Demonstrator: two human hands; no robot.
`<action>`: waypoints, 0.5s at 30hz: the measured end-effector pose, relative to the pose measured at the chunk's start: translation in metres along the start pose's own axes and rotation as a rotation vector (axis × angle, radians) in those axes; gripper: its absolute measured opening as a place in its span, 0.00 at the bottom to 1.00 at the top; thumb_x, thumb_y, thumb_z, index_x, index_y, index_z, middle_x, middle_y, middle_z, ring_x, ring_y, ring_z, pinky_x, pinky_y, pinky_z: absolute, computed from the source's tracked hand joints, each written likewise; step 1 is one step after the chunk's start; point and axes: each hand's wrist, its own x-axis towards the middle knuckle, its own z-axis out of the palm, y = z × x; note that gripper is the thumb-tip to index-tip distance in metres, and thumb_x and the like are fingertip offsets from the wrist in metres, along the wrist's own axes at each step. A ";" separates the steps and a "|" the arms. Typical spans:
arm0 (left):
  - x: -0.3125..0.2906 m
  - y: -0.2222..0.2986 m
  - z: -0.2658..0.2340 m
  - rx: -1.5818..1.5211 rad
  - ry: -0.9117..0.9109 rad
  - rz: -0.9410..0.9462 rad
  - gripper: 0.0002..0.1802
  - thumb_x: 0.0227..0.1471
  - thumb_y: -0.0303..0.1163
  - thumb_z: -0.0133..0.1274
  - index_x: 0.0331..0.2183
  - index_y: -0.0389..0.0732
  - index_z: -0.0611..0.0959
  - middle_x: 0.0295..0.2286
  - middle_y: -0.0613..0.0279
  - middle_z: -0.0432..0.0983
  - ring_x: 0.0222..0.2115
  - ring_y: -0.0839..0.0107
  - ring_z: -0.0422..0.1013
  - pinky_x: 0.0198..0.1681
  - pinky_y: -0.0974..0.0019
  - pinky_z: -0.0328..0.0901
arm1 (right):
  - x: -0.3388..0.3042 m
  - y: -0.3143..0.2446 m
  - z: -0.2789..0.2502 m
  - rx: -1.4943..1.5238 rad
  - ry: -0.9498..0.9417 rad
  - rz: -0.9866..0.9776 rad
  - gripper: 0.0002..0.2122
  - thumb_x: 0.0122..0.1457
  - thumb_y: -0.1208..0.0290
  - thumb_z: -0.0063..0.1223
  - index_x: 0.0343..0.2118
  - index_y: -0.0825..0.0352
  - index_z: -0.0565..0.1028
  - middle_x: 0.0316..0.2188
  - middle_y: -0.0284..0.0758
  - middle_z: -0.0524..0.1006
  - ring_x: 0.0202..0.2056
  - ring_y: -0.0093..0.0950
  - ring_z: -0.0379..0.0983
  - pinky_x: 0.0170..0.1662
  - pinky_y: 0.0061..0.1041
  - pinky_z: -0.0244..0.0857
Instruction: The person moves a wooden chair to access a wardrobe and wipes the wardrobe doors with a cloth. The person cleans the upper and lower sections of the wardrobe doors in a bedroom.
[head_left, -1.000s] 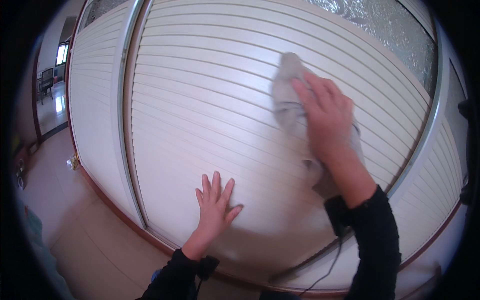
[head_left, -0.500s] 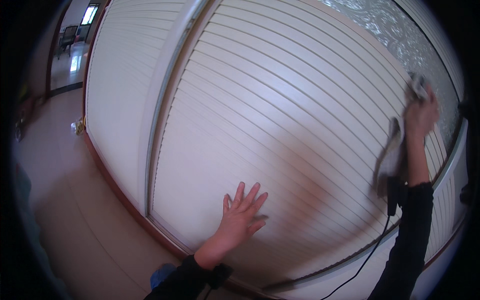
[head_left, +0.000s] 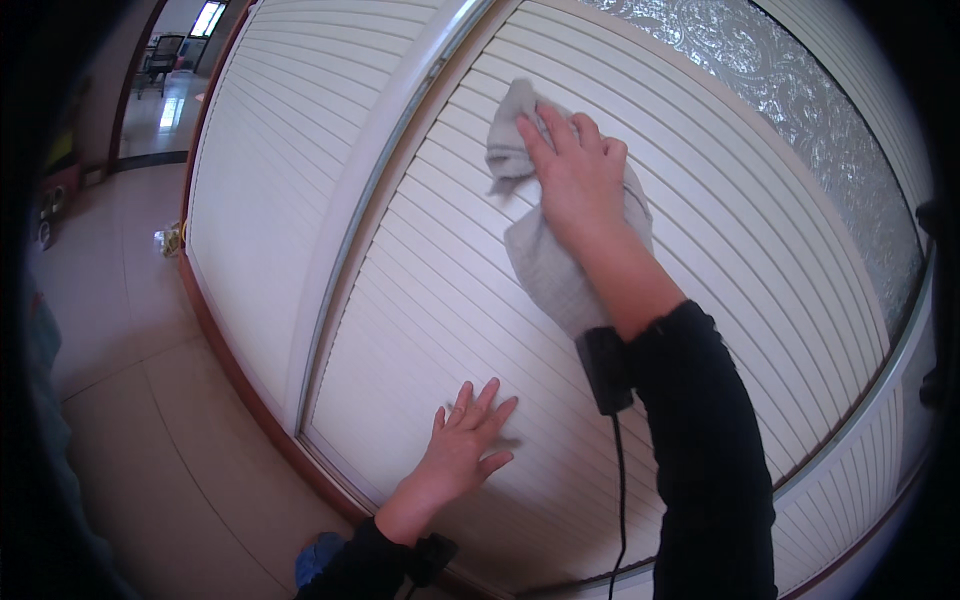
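Note:
A grey cloth [head_left: 560,275] is bunched under my right hand [head_left: 582,185], whose fingers press it against the white ribbed sliding door [head_left: 690,260]. Part of the cloth sticks out past the fingertips, and the rest hangs below the palm beside the wrist. Lower down, my left hand [head_left: 465,445] rests on the same door with its fingers spread and nothing in it. Between the two hands lies bare ribbed panel.
A metal-edged upright frame [head_left: 365,200] divides this door from another ribbed panel [head_left: 270,150]. Patterned glass [head_left: 780,110] lies at upper right. Tiled floor [head_left: 150,400] runs along the left toward a doorway with a chair [head_left: 160,60]. A black cable [head_left: 622,490] hangs from my right forearm.
My right hand has swept the cloth leftward across the door, from the edge by the patterned glass to the upper middle. My left hand stays spread on the panel, nearly in place.

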 end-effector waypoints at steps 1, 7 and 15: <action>-0.001 -0.002 -0.001 0.004 -0.001 0.001 0.37 0.43 0.38 0.57 0.55 0.54 0.60 0.59 0.60 0.41 0.59 0.49 0.39 0.55 0.43 0.44 | -0.004 0.004 -0.006 0.033 -0.029 -0.032 0.21 0.47 0.73 0.43 0.48 0.53 0.67 0.49 0.29 0.66 0.48 0.31 0.60 0.41 0.32 0.54; -0.007 -0.013 0.001 -0.022 0.040 0.051 0.37 0.43 0.37 0.56 0.55 0.54 0.60 0.57 0.49 0.44 0.57 0.42 0.42 0.53 0.46 0.49 | -0.029 0.085 -0.049 -0.283 -0.073 -0.127 0.23 0.46 0.74 0.44 0.49 0.54 0.66 0.48 0.29 0.67 0.46 0.31 0.64 0.37 0.31 0.57; -0.023 -0.041 -0.020 -0.006 0.032 -0.040 0.37 0.43 0.39 0.56 0.55 0.55 0.59 0.56 0.45 0.46 0.56 0.41 0.44 0.53 0.48 0.49 | 0.004 0.203 -0.102 -0.578 0.008 0.749 0.23 0.52 0.71 0.42 0.53 0.46 0.61 0.53 0.29 0.62 0.49 0.36 0.61 0.46 0.45 0.59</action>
